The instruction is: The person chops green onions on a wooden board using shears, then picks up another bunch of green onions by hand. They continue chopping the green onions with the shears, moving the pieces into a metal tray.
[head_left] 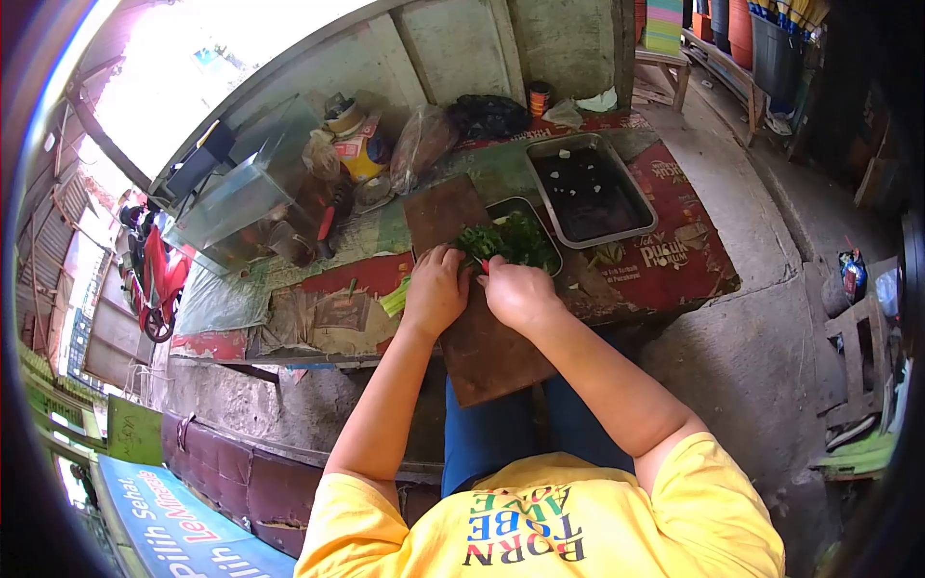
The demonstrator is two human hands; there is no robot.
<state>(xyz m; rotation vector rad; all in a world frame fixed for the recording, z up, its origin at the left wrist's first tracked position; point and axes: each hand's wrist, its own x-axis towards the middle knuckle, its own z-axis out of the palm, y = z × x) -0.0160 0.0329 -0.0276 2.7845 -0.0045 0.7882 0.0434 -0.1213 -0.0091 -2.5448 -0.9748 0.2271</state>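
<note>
My left hand [434,289] is closed around a bunch of leafy greens on a brown wooden cutting board [501,361]. Pale green stalks [394,299] stick out on its left side. Close beside it, my right hand [521,297] grips a knife with a red handle [486,266]; its blade is mostly hidden among the leaves. Dark green leaves [477,241] lie on the board just beyond my fingers. More leafy greens [525,239] fill a small metal tray [553,252] touching the board's right side.
A larger metal tray [644,214] holds dark liquid with white bits. Behind stand plastic bags [424,144], a yellow container [363,159] and an orange-and-black can [540,98]. A glass case [226,212] is at the left, with a red-handled item [326,223] near it.
</note>
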